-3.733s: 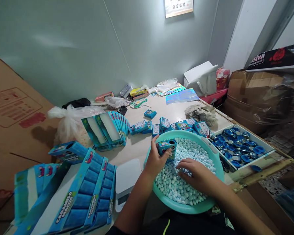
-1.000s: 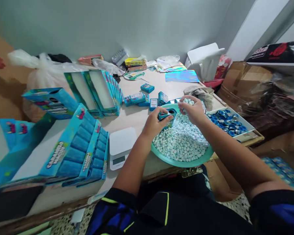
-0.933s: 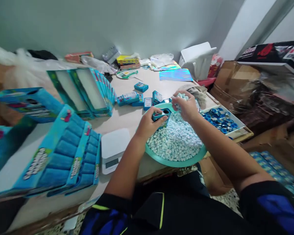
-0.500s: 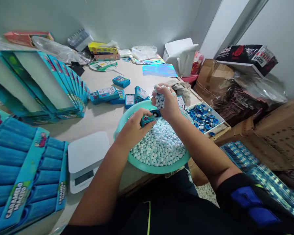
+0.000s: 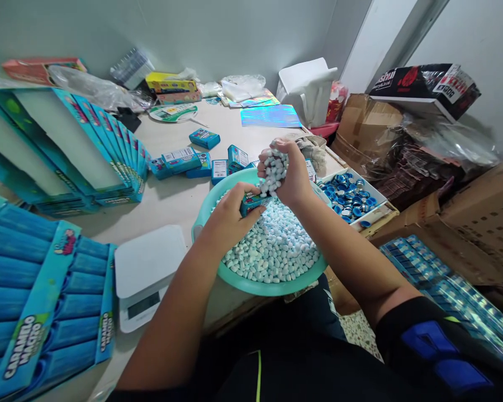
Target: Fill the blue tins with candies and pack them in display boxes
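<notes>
My left hand [image 5: 238, 209] is closed round a small blue candy box [image 5: 250, 203], tilted over the bowl. Just above it and to the right, my right hand [image 5: 287, 170] cups a handful of pale candies [image 5: 272, 172], which reach down to the box's open end. Beneath both hands stands a mint-green bowl [image 5: 272, 289] heaped with white and pale blue candies [image 5: 272, 245]. Behind the bowl lie several blue candy boxes [image 5: 204, 138]. The mouth of the held box is hidden by candies.
Left of the bowl sits a white scale [image 5: 148, 262]. Blue display cartons [image 5: 37, 312] crowd the left side. A tray of blue caps [image 5: 347, 198] stands to the right, near cardboard boxes [image 5: 360, 125]. A white container [image 5: 304, 92] is at the back.
My right hand has tipped its candies lower, against the mouth of the box, covering the dark opening seen before. My left hand keeps its hold. The view has shifted slightly.
</notes>
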Available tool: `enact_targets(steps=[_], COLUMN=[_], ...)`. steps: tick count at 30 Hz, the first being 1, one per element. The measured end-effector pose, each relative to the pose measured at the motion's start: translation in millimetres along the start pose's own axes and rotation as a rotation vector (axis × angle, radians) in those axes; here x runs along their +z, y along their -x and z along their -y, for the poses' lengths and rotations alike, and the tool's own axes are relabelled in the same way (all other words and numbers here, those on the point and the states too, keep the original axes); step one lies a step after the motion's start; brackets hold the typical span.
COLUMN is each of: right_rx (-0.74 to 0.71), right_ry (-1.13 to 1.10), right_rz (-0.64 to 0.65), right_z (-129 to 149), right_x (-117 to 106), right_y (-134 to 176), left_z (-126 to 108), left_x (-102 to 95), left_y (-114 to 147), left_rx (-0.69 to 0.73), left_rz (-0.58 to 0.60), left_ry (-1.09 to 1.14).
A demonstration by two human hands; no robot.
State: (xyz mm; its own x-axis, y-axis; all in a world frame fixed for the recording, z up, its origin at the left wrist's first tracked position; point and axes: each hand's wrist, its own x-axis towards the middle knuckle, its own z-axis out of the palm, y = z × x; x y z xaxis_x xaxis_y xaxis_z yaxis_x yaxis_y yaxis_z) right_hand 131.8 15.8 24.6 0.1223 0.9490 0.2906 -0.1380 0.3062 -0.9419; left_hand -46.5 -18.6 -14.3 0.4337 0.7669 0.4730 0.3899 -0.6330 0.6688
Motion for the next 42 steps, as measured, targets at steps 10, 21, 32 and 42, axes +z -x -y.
enact_targets(steps=[10,21,32,42], right_rx=[-0.002,-0.236,-0.251,0.252], right_ry=[-0.070,0.221,0.580,1.214], right_rz=[-0.032,0.076,0.217,0.503], right_z=[8.2,-0.6,-18.9,-15.1], right_x=[11.5,14.7,8.8,-36.9], right_y=[13.5,23.5,16.8,6.1], left_z=[-0.1,-7.9,0.0,-7.5], left_x=[-0.8,-3.9,-2.9,-10.3], left_y=[-0.1,0.3,-2.0,-2.2], left_rx=[0.025,0.150,0.134,0.111], left_rz=[-0.018,-0.167,-0.171,-0.186], left_ry=[0.002,-0.061,-0.115,-0.129])
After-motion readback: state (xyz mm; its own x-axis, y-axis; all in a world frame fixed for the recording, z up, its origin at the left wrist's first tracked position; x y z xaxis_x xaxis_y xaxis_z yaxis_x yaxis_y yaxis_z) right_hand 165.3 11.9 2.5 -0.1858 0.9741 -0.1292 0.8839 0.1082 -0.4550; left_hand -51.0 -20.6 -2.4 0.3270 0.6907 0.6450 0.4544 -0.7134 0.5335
